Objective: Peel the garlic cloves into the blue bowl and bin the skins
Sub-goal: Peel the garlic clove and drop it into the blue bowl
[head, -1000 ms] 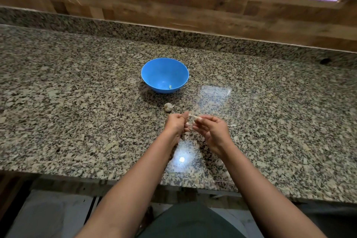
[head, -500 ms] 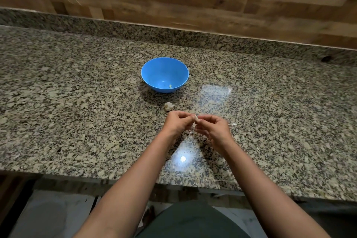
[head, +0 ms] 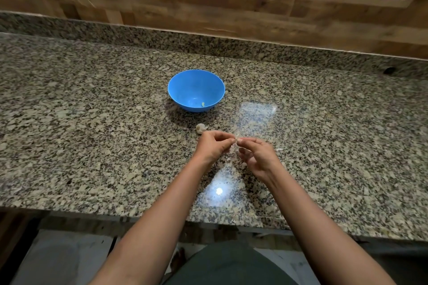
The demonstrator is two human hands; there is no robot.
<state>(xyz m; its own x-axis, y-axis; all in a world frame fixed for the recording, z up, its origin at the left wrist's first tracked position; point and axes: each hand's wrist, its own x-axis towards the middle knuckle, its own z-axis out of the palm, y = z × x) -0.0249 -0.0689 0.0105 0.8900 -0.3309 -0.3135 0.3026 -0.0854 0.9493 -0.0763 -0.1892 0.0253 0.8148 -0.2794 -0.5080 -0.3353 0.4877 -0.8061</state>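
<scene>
A blue bowl [head: 183, 87] stands on the granite counter, with one small pale peeled piece [head: 203, 104] near its bottom. Just in front of it lies a whitish garlic bulb [head: 200, 127]. Nearer to me, my left hand [head: 214, 147] and my right hand [head: 258, 157] meet fingertip to fingertip above the counter. Both pinch a small garlic clove [head: 235, 142] between them, and thin skin hangs from it. Most of the clove is hidden by my fingers.
The speckled granite counter [head: 81, 134] runs left to right, with a raised granite strip and a wooden wall behind. A small scrap of skin [head: 279, 149] lies right of my right hand. The counter's front edge is close to my body. No bin is in view.
Both hands have drawn together at the fingertips and shifted slightly; the pinch on the clove has stayed. The bowl and the bulb have not moved.
</scene>
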